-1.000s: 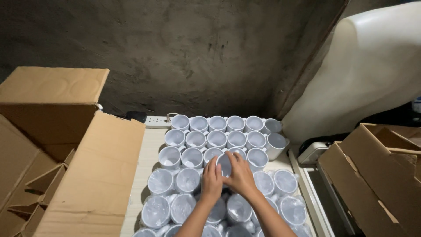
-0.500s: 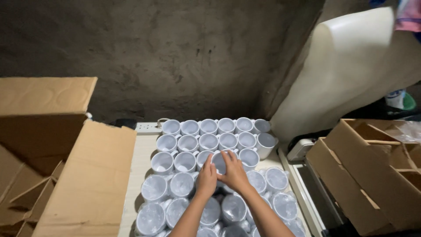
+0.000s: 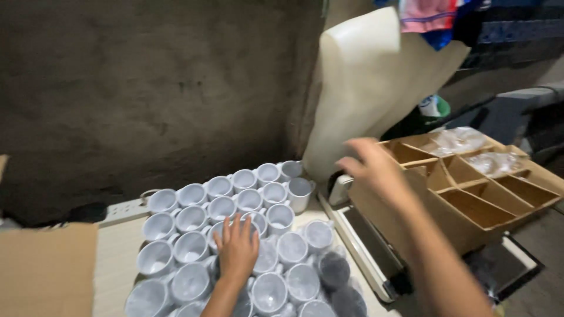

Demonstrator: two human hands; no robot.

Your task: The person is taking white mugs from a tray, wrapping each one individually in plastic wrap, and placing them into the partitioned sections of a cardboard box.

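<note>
Both hands no longer meet over one mug: the right hand (image 3: pixel 376 170) has swung away, open and empty, toward the divided cardboard box (image 3: pixel 470 194), while the left hand (image 3: pixel 238 249) rests flat, fingers spread, on the white mugs (image 3: pixel 223 208) crowding the table (image 3: pixel 114 252).

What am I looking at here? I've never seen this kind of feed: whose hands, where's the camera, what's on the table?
There is no machine: a person works bare-handed, and the single picture comes from a camera on their head, looking down. The left hand rests flat on a crowd of white mugs standing on the table. The right hand is open, blurred, holding nothing, beside a cardboard box with dividers that holds some clear plastic wrapping. A flat cardboard sheet lies at the left.
</note>
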